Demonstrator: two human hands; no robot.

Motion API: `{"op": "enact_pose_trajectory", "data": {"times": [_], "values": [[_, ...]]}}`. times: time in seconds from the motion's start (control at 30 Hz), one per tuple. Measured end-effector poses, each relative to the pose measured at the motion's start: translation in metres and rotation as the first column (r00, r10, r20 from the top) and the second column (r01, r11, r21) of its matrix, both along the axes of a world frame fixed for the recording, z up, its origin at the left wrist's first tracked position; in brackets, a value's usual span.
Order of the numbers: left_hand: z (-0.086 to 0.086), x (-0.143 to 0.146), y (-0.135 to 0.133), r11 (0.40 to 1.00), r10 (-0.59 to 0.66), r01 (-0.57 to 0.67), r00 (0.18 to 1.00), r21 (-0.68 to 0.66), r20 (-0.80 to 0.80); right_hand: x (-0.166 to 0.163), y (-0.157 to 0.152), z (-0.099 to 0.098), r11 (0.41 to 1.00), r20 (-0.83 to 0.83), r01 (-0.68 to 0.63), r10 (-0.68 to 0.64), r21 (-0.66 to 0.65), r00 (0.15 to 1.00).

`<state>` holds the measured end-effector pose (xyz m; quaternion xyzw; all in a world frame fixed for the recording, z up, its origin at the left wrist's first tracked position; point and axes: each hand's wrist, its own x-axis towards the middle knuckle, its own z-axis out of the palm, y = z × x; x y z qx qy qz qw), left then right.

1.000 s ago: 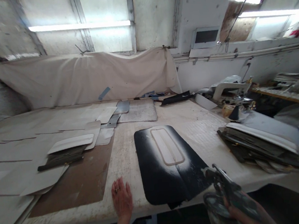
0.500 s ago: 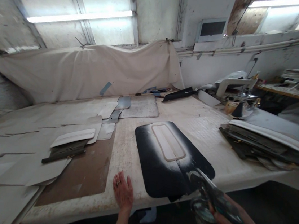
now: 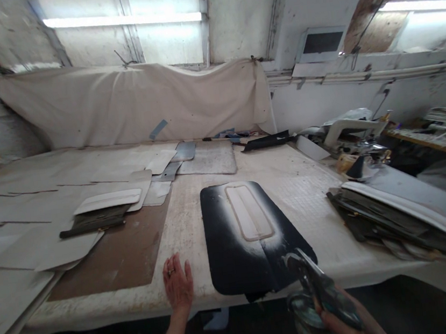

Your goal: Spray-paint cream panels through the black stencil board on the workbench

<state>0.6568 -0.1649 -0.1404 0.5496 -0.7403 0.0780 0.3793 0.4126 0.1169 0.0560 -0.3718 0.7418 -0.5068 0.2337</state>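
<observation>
A black panel [image 3: 238,257] lies flat on the worktable [image 3: 291,191], with a pale rounded-rectangle piece [image 3: 250,212] on its upper half and a whitish haze around it. My left hand [image 3: 178,284] rests flat and open on the table's front edge, just left of the panel; a ring shows on one finger. My right hand [image 3: 340,326] is closed around a paint-crusted spray gun [image 3: 317,291], whose nozzle points at the panel's lower right corner.
Pale cut sheets and a dark strip [image 3: 92,223] cover the table's left side, over a brown board [image 3: 116,256]. A stack of dark and white panels [image 3: 395,211] sits at the right. A cloth [image 3: 134,104] hangs along the back wall. Sewing machines [image 3: 355,132] stand at the far right.
My right hand with the spray gun has moved left and up toward the panel's lower right corner. My left hand has stayed on the table edge; the view shifted slightly.
</observation>
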Motion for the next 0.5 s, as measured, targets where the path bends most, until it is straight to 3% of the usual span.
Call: {"op": "enact_pose_trajectory", "data": {"times": [0.27,0.5], "values": [[0.004,-0.007,0.001,0.999,0.029,-0.030,0.998,0.013,0.049,-0.039,-0.002,0.017,0.999,0.006,-0.034,0.033,0.043,0.999],[0.007,-0.007,-0.003,1.000,-0.001,0.001,0.999,0.000,0.033,-0.065,-0.035,0.039,0.995,0.018,-0.104,0.104,0.002,0.994]]}}
